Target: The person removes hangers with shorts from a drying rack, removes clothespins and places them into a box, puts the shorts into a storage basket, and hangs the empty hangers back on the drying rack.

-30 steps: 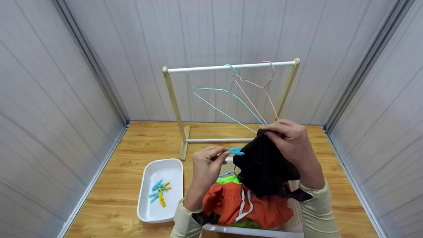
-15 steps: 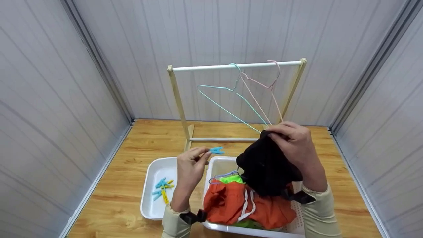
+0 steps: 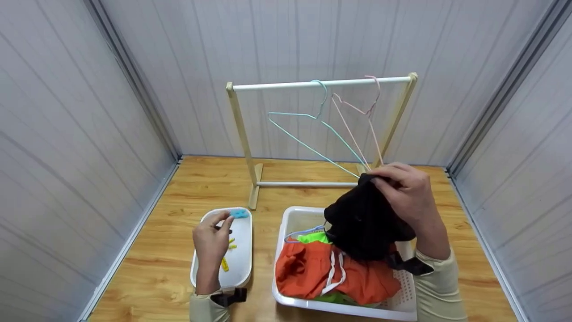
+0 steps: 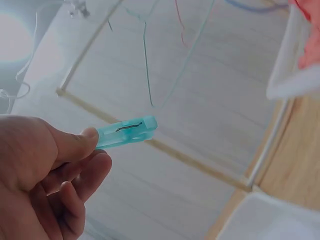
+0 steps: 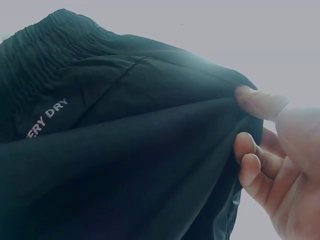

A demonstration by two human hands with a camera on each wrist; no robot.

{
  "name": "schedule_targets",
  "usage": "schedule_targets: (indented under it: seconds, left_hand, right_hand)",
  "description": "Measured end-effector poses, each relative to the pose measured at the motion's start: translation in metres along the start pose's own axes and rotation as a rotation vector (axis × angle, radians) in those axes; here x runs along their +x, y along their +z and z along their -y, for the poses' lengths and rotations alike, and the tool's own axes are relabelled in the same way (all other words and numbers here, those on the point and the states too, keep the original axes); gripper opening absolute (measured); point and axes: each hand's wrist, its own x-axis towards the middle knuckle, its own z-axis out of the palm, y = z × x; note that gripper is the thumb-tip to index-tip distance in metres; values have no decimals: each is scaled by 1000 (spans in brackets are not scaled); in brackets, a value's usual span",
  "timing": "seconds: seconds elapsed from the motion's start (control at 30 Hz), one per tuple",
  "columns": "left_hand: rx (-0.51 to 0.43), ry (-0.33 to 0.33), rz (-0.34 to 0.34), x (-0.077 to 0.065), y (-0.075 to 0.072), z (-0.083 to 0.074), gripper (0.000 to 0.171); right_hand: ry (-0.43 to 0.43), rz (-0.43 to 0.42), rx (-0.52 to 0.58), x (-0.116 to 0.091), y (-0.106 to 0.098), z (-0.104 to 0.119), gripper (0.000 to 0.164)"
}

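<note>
My left hand [image 3: 211, 239] is over the white tray [image 3: 249, 264], with a light blue clothespin [image 3: 239, 213] pinched between thumb and fingers. In the left wrist view the clothespin [image 4: 127, 132] points away from the fingertips, its metal spring showing. Yellow clothespins [image 3: 225, 264] lie in the tray, partly hidden by this hand. My right hand [image 3: 406, 192] pinches the edge of black shorts [image 3: 366, 223], which hang over the laundry basket. In the right wrist view, the shorts [image 5: 100, 115] show a gathered elastic waistband and pale lettering, and the thumb and fingers grip one edge.
A white basket [image 3: 344, 314] holds orange shorts [image 3: 304, 273] with a white drawstring, bright green cloth [image 3: 315, 237] and a bluish hanger [image 3: 308, 231]. Behind it stands a rack with a white rail [image 3: 277, 86], bearing a mint hanger [image 3: 290, 114] and a pink hanger [image 3: 353, 106].
My left hand has drawn the clothespin away from the black shorts and leftward to over the tray. The right hand still holds the shorts in nearly the same place.
</note>
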Motion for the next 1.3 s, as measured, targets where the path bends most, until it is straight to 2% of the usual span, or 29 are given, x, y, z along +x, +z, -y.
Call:
schedule_targets:
  seconds: [0.2,0.4,0.5,0.63,0.73,0.87,1.03,1.3]
  left_hand:
    - [121,-72,30,-2,-4,16,12]
    - [282,-214,101,0,-8,29,21]
    - [307,-282,123,3,-8,34,30]
    - [300,-332,96,2,-7,39,40]
    - [273,-331,74,0,-8,39,39]
    - [228,-335,84,0,-7,37,26]
    - [215,-341,129,-1,-3,37,16]
    - [189,-275,213,-5,7,34,14]
  right_hand:
    - [26,-21,-2,1,-3,8,27]
    - [27,-5,-10,-3,-4,3,25]
    - [18,-8,-9,-3,-5,3,24]
    - [16,-13,17,-3,-5,6,24]
    - [19,-12,37,-3,-4,6,24]
    - [25,-10,38,-3,-3,5,24]
    - [5,5,29,-4,-3,0,25]
    - [-28,81,4,-17,-9,-24,38]
